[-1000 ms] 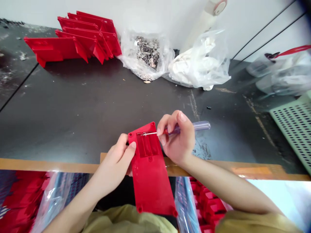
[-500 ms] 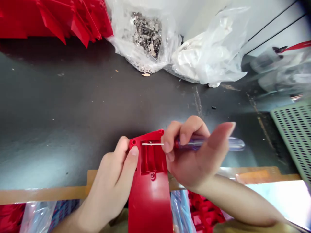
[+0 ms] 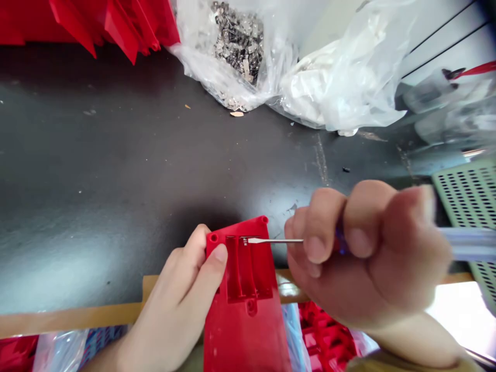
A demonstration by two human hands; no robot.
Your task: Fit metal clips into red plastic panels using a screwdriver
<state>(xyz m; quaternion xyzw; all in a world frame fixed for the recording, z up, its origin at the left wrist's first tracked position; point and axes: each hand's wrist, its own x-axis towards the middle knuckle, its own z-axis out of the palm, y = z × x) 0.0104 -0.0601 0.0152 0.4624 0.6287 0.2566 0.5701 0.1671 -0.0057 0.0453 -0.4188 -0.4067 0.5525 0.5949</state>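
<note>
Head view. We find the red panel (image 3: 244,341) between the two hands, just right of the left hand (image 3: 182,289), which pinches its upper left edge: thumb flat on the face, fingers curled round the side. We take this as a steadying hold, thumb kept beside the recess (image 3: 248,279) so that the cavity stays uncovered. Whether the panel also bears on the worktop (image 3: 116,150), we cannot tell.

The right hand (image 3: 364,253) is curled round the screwdriver (image 3: 277,241), its shaft pointing back toward the left hand, blade over the top of the recess. A glint of metal (image 3: 245,241) sits at the tip; contact is unclear. The sideways grip, we judge, keeps the knuckles clear of the panel and the tip in sight.

Beyond both hands, a clear bag (image 3: 211,77) gapes upward, showing small metal pieces (image 3: 242,44), presumably for easy reach. A white-filled bag (image 3: 313,85) leans beside it. Right of the right hand, a green basket (image 3: 465,199); far beyond the left hand, red parts (image 3: 127,31) stand grouped.
</note>
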